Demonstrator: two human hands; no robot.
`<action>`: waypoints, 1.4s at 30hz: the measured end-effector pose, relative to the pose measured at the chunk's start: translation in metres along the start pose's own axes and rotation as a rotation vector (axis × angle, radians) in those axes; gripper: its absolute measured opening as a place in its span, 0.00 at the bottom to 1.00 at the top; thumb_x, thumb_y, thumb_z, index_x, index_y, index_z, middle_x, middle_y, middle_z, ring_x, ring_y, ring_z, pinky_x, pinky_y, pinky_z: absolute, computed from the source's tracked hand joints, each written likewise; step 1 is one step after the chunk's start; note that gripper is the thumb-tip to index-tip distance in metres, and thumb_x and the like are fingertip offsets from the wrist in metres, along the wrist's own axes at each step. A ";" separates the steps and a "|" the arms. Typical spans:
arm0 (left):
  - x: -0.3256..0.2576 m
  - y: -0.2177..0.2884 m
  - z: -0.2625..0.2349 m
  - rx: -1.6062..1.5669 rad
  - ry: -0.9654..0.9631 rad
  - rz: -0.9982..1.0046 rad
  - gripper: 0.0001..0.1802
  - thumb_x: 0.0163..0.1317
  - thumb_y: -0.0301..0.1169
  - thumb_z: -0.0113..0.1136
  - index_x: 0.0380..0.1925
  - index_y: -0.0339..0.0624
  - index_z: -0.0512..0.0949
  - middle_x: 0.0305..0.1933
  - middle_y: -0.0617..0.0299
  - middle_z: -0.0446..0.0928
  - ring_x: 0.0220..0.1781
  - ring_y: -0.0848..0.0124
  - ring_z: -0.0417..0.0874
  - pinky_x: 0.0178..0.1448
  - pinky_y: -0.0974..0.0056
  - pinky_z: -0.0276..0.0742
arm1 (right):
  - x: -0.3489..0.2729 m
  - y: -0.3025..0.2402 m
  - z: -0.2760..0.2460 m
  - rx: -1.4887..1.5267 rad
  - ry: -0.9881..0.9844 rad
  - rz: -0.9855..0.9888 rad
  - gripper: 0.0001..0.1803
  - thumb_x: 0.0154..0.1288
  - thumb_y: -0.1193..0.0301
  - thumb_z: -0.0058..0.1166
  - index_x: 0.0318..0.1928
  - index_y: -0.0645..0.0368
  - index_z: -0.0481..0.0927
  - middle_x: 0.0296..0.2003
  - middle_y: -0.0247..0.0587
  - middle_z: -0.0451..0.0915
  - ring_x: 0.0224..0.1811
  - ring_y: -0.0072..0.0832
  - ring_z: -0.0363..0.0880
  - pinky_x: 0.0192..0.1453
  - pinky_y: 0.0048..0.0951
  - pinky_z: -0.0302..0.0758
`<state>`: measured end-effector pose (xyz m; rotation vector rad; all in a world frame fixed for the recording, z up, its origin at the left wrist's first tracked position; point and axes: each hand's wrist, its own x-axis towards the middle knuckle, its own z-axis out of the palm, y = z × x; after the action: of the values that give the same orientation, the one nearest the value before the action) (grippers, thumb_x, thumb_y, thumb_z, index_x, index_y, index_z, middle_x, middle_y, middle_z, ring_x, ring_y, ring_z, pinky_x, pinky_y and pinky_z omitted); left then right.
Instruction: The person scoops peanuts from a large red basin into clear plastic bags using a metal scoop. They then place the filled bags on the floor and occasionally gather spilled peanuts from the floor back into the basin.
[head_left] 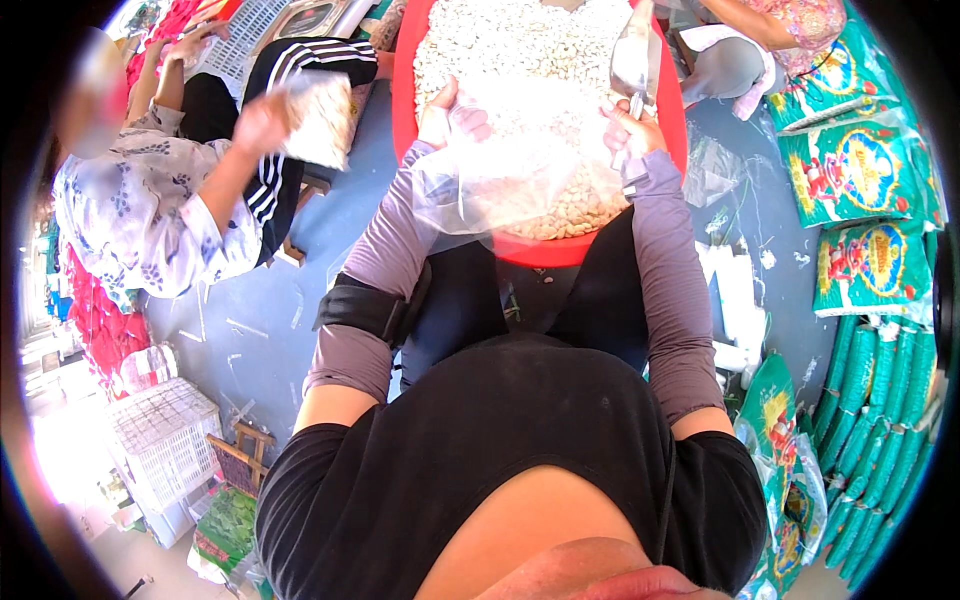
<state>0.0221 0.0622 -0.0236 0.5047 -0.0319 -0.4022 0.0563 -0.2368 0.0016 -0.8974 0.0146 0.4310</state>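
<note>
A clear plastic bag (490, 180) is stretched across the front of a red tub (540, 252), which is full of small pale seeds or beans (510, 50). My left hand (447, 118) is closed on the bag's left side, its fingers partly showing through the film. At the bag's right side, my right hand (636, 132) wraps round the handle of a metal scoop (634, 62). The scoop's blade points away from me, over the tub's right part. Whether the right fingers also pinch the bag's edge, I cannot make out.
On the left, a seated co-worker holds up a filled clear bag (322, 120). Another person sits at the far right. Green printed packages (850, 170) and green rolled bundles (870, 400) are stacked along the right. A white crate (160, 430) stands at lower left.
</note>
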 end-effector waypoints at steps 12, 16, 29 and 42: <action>-0.030 -0.017 0.090 0.068 -0.270 -0.347 0.53 0.45 0.75 0.36 0.52 0.37 0.68 0.19 0.67 0.66 0.13 0.80 0.56 0.16 0.75 0.55 | 0.011 0.001 -0.015 -0.217 0.435 -0.372 0.15 0.49 0.78 0.63 0.29 0.56 0.66 0.22 0.36 0.74 0.20 0.23 0.73 0.23 0.23 0.71; -0.021 -0.016 0.056 0.144 -0.122 -0.434 0.39 0.58 0.61 0.39 0.53 0.35 0.67 0.14 0.66 0.68 0.10 0.80 0.52 0.14 0.74 0.52 | 0.003 -0.004 -0.003 -0.199 0.352 -0.401 0.15 0.49 0.78 0.62 0.31 0.58 0.66 0.22 0.38 0.75 0.18 0.21 0.72 0.18 0.22 0.68; -0.021 -0.038 0.079 1.705 0.430 0.241 0.11 0.49 0.38 0.65 0.31 0.46 0.81 0.33 0.60 0.80 0.36 0.67 0.81 0.40 0.64 0.74 | 0.006 0.011 0.000 -0.930 0.337 -0.581 0.09 0.54 0.70 0.60 0.27 0.60 0.74 0.23 0.36 0.76 0.26 0.22 0.75 0.31 0.22 0.73; -0.019 -0.062 0.062 1.554 0.003 0.192 0.11 0.59 0.37 0.56 0.37 0.45 0.79 0.30 0.63 0.80 0.28 0.75 0.77 0.36 0.68 0.74 | -0.016 0.050 0.050 -0.312 0.046 -0.182 0.10 0.55 0.78 0.57 0.37 0.62 0.70 0.25 0.30 0.72 0.25 0.20 0.73 0.28 0.23 0.73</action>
<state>-0.0260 -0.0094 0.0027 2.0143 -0.4072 -0.1117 0.0151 -0.1772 -0.0013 -1.2048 -0.0942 0.2451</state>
